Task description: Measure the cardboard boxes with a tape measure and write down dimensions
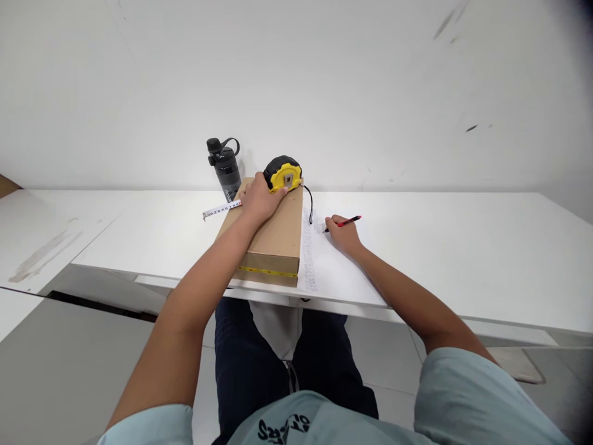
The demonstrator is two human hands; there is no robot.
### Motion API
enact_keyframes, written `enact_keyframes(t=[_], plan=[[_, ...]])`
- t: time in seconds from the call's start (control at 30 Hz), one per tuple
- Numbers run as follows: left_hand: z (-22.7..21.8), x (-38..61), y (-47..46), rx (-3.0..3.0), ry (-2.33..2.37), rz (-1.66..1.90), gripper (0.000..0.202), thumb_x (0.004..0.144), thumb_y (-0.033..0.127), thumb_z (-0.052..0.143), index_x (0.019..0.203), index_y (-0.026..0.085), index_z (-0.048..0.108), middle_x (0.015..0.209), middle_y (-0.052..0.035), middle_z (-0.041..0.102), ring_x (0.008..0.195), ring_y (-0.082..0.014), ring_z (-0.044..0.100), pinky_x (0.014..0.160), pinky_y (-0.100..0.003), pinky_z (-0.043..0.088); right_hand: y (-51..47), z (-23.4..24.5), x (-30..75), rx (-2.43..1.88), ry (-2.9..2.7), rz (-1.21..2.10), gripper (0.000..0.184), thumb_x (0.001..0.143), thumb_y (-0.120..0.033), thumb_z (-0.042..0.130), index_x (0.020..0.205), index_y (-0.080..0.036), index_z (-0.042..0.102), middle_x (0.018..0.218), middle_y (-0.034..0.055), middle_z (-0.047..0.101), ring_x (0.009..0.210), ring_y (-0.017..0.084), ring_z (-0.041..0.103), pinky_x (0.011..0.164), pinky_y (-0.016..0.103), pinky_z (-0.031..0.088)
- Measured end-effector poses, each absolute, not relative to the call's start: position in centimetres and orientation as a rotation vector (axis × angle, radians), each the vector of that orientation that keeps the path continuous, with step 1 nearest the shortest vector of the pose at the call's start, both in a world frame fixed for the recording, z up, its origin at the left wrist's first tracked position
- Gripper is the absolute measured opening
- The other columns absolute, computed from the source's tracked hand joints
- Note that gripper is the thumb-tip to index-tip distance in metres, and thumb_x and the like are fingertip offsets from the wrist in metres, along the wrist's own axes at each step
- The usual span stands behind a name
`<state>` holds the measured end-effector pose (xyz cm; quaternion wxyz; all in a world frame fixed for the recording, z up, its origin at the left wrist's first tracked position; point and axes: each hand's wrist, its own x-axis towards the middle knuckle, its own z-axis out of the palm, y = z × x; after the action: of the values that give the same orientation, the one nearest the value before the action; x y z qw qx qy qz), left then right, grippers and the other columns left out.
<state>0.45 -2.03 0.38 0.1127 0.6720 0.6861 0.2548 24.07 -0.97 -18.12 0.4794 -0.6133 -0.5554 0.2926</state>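
Note:
My left hand is closed round a yellow and black tape measure on top of a brown cardboard box. From under that hand a short length of white blade sticks out to the left, past the box's edge. The tape's black wrist strap hangs over the box's right side. In my right hand is a red and black pen, its tip down at a white sheet of paper. Handwriting runs down the sheet's left part, beside the box.
A dark water bottle with a carry loop stands behind the box, near the wall. The white desk stretches to both sides. At the far left a brown object shows against the wall. My legs are under the front edge.

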Motion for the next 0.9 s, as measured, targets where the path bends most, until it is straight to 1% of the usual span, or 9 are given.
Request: enact_keyframes(t=[0.23, 0.37, 0.43, 0.53, 0.6, 0.67, 0.7, 0.8, 0.9], plan=[[0.2, 0.3, -2.0, 1.980, 2.044, 0.736, 0.043, 0.095, 0.055, 0.070, 0.120, 0.025, 0.050, 0.137, -0.0151, 0.071, 0.135, -0.0354, 0.060, 0.109, -0.045, 0.040, -1.0, -18.6, 24.0, -1.498, -1.408, 0.664, 0.040, 0.084, -0.052, 0.054, 0.063, -0.026, 0.032, 0.057, -0.0039, 0.036, 0.063, 0.014, 0.037, 0.061, 0.031, 0.032], [0.0, 0.2, -2.1, 1.977, 2.029, 0.752, 0.044, 0.095, 0.056, 0.069, 0.122, 0.025, 0.051, 0.136, -0.0140, 0.071, 0.132, -0.0345, 0.062, 0.109, -0.043, 0.040, -1.2, -19.0, 24.0, -1.502, -1.468, 0.559, 0.043, 0.090, -0.056, 0.050, 0.063, -0.025, 0.038, 0.058, -0.0022, 0.042, 0.062, 0.016, 0.042, 0.061, 0.032, 0.035], [-0.2, 0.2, -2.1, 1.977, 2.039, 0.752, 0.046, 0.095, 0.057, 0.069, 0.122, 0.024, 0.052, 0.136, -0.0143, 0.071, 0.132, -0.0353, 0.061, 0.109, -0.044, 0.040, -1.3, -19.1, 24.1, -1.497, -1.511, 0.489, 0.044, 0.094, -0.059, 0.048, 0.067, -0.025, 0.046, 0.062, -0.0002, 0.049, 0.065, 0.017, 0.048, 0.063, 0.033, 0.039], [-0.3, 0.3, -2.1, 1.986, 2.047, 0.743, 0.047, 0.095, 0.056, 0.069, 0.124, 0.022, 0.053, 0.136, -0.0156, 0.071, 0.134, -0.0372, 0.060, 0.110, -0.045, 0.039, -1.4, -19.5, 24.7, -1.448, -1.613, 0.372, 0.041, 0.096, -0.061, 0.048, 0.088, -0.023, 0.064, 0.086, 0.0062, 0.067, 0.083, 0.021, 0.061, 0.076, 0.035, 0.050], [-0.3, 0.3, -2.3, 1.980, 2.038, 0.750, 0.046, 0.096, 0.053, 0.069, 0.125, 0.021, 0.053, 0.136, -0.0159, 0.071, 0.133, -0.0370, 0.061, 0.109, -0.044, 0.040, -1.2, -19.8, 25.3, -1.430, -1.679, 0.297, 0.042, 0.096, -0.058, 0.049, 0.106, -0.023, 0.070, 0.108, 0.0110, 0.070, 0.096, 0.024, 0.065, 0.083, 0.037, 0.053], [-0.2, 0.3, -2.6, 1.964, 2.012, 0.768, 0.045, 0.096, 0.052, 0.070, 0.125, 0.021, 0.054, 0.135, -0.0150, 0.072, 0.131, -0.0352, 0.062, 0.108, -0.042, 0.041, -0.8, -20.2, 26.2, -1.452, -1.714, 0.222, 0.043, 0.095, -0.051, 0.046, 0.116, -0.022, 0.071, 0.121, 0.0147, 0.068, 0.102, 0.027, 0.065, 0.083, 0.041, 0.054], [-0.2, 0.2, -2.8, 1.954, 2.000, 0.774, 0.044, 0.096, 0.052, 0.070, 0.124, 0.022, 0.054, 0.135, -0.0143, 0.072, 0.130, -0.0342, 0.063, 0.107, -0.041, 0.041, -0.5, -20.3, 26.7, -1.473, -1.718, 0.184, 0.043, 0.094, -0.046, 0.045, 0.117, -0.022, 0.072, 0.124, 0.0159, 0.067, 0.106, 0.029, 0.065, 0.084, 0.044, 0.054], [-0.3, -0.1, -2.9, 1.924, 1.984, 0.785, 0.042, 0.094, 0.050, 0.073, 0.120, 0.023, 0.055, 0.131, -0.0127, 0.074, 0.126, -0.0324, 0.066, 0.102, -0.039, 0.044, 0.4, -20.8, 27.8, -1.510, -1.699, 0.081, 0.038, 0.089, -0.033, 0.046, 0.112, -0.020, 0.074, 0.130, 0.0183, 0.068, 0.121, 0.036, 0.061, 0.098, 0.055, 0.051], [-0.6, -0.6, -2.8, 1.924, 1.931, 0.852, 0.042, 0.091, 0.051, 0.076, 0.117, 0.024, 0.056, 0.128, -0.0113, 0.075, 0.120, -0.0324, 0.068, 0.096, -0.039, 0.048, 0.9, -21.3, 28.2, -1.559, -1.679, -0.006, 0.037, 0.086, -0.027, 0.049, 0.110, -0.018, 0.075, 0.138, 0.0197, 0.067, 0.135, 0.039, 0.055, 0.109, 0.063, 0.046]])
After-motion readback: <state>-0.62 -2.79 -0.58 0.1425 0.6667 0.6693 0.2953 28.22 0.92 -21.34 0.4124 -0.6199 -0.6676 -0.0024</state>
